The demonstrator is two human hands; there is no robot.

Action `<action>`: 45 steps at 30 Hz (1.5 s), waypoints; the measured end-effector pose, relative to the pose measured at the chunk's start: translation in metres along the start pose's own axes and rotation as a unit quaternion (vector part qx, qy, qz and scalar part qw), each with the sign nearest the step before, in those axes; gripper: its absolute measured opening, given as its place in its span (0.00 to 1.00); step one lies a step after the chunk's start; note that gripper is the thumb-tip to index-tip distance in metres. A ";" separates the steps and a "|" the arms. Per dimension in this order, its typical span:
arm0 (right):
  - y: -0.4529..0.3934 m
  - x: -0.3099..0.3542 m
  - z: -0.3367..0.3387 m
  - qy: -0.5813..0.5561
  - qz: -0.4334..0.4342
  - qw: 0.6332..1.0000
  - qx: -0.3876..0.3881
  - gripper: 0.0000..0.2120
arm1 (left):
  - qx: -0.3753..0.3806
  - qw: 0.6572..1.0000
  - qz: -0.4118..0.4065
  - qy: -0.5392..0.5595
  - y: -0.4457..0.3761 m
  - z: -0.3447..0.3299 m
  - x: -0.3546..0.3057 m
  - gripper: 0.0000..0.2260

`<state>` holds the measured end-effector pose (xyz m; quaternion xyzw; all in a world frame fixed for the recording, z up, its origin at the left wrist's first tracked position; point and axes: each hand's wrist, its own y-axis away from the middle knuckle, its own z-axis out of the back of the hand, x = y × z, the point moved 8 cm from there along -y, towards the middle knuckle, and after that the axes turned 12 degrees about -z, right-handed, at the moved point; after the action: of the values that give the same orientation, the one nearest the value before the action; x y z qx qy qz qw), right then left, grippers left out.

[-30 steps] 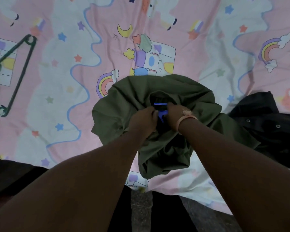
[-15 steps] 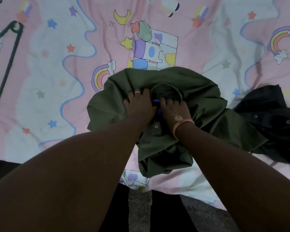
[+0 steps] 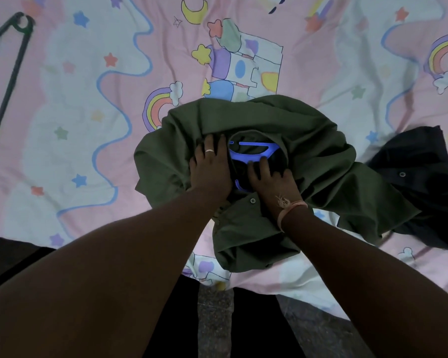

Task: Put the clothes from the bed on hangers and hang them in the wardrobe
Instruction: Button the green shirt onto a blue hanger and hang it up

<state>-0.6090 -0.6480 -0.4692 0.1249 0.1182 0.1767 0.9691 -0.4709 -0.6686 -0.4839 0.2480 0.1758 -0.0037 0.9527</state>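
Where shirt (image 3: 308, 140) gapes, hanger (image 3: 254, 151) half hidden.

Dim, flat, cool light with weak shadows; wide-angle bending at the edges, slightly soft, no glare

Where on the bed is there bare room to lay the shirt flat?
Bare sheet lies between the dark green hanger and the green shirt, and beyond the shirt. It is crowded on the right, where the shirt meets the black garment.

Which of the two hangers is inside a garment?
The blue hanger, showing through the green shirt's neck opening. The dark green hanger lies bare on the bedsheet.
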 end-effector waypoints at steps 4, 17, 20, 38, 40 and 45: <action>0.008 -0.011 0.017 -0.056 -0.010 0.998 -0.014 0.28 | -0.009 1.000 -0.005 0.004 0.006 0.006 0.002 0.35; -0.033 -0.070 0.174 -0.336 -0.109 0.931 -0.095 0.11 | -0.032 0.996 -0.040 -0.076 0.009 0.124 -0.001 0.24; -0.040 -0.093 0.220 -0.387 -0.164 0.903 -0.085 0.10 | -0.019 0.989 -0.083 -0.121 0.014 0.163 0.000 0.19; -0.004 -0.212 0.600 -0.385 -0.060 0.871 -0.299 0.08 | -0.199 0.950 -0.234 -0.051 0.117 0.501 -0.149 0.15; 0.007 -0.230 0.636 -0.404 -0.049 0.861 -0.305 0.10 | -0.242 0.939 -0.238 -0.057 0.138 0.543 -0.167 0.16; 0.035 -0.272 0.673 -0.348 -0.045 0.905 -0.241 0.33 | -0.343 0.908 -0.233 -0.050 0.202 0.632 -0.202 0.10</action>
<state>-0.6837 -0.8520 0.2246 -0.0641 -0.2667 0.1012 0.9563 -0.4306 -0.8070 0.1947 -0.1427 0.1709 -0.1780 0.9585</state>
